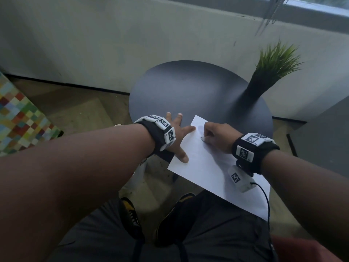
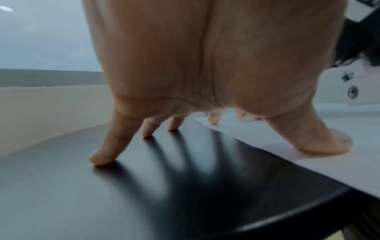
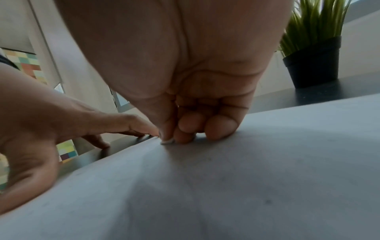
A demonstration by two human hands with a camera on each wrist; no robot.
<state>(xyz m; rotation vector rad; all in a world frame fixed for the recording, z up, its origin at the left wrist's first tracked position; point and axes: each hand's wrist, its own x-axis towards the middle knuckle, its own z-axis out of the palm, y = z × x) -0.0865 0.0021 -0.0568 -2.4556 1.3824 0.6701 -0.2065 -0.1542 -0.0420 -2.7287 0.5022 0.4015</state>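
Fingers [image 2: 107, 146] of the left hand [image 1: 177, 133] are spread straight. Thumb and forefinger press the white paper [image 1: 207, 167], and the others stand on the tabletop [image 1: 188, 87]. The right hand [image 1: 219, 137] is curled and pinches a small pale object [image 3: 167, 142] against the sheet; what it is I cannot tell. The white paper hangs far over the near tabletop edge, so a hard stroke could probably crease it or swing it from under the thumb.
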